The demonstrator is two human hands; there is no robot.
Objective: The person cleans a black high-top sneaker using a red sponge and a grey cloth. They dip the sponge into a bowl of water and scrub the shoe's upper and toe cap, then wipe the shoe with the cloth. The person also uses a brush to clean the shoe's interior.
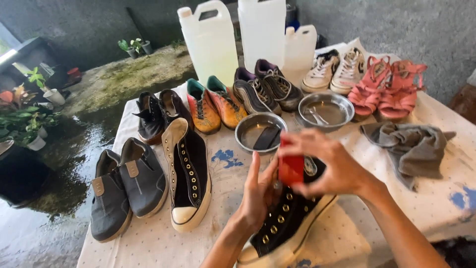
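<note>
Head view: a cloth-covered table [163, 243] with pale dotted fabric and blue flower prints, set over a wet concrete floor, seen from above.
Far edge: three white plastic jerrycans [213, 39] stand upright in a row behind the shoes.
Shoe rows: at the far right a pair of coral strappy sandals [386, 89], then cream lace-up sneakers [334, 69], dark purple-grey running shoes [265, 89], orange and teal football boots [213, 106] and dark brown leather shoes [158, 111]; near left lies a pair of grey canvas slip-ons [124, 191].
Unlaced mate: a black high-top canvas sneaker with cream sole [188, 173] lies just right of the slip-ons, well apart from both hands.
Rag: a crumpled grey cloth [414, 146] lies right of centre.
Bowls: two round steel bowls [260, 131], the left one holding a dark flat strip, the right one a small utensil.
Shoe in hand: a second black high-top sneaker with brass eyelets [285, 218] lies near centre, toe towards the near edge.
Left hand [258, 191]: fingers spread flat against the sneaker's upper, steadying it, not closed round anything.
Right hand [332, 166]: fingers pinched closed on a small red block [291, 168], held upright against the sneaker's ankle.
Step, as judged: working the red block on the upper near the collar.
Next move calls for: firm bracing from the left hand and short controlled strokes, keeping clear of the eyelets.
</note>
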